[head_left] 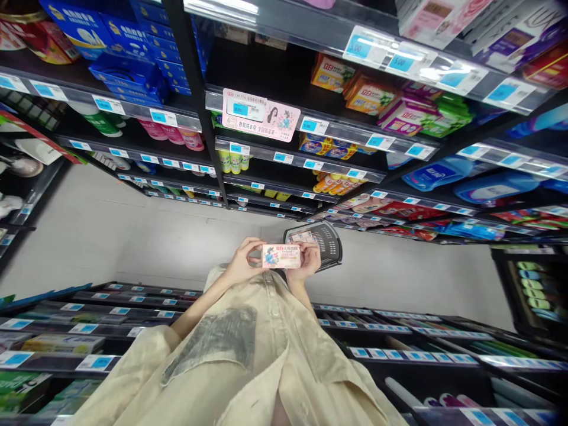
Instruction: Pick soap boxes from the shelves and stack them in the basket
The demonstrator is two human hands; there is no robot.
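Between my two hands, in front of my body, is a pale pink pack of laundry soap (281,257) with a blue and pink figure printed on its front. My left hand (245,260) grips its left end, and my right hand (305,261) has its fingers closed round the right end. Just beyond my right hand a dark shopping basket (331,242) stands on the floor. Similar pale pink packs (302,237) lie inside it, partly hidden by my right hand and the held pack.
Ahead is a tall black shelf rack with a pink laundry soap sign (261,115) and boxed soaps (370,94). Blue detergent bottles (437,173) stand to the right, blue boxes (128,74) to the left. More shelves (164,315) run close behind me. Grey floor (177,236) lies between.
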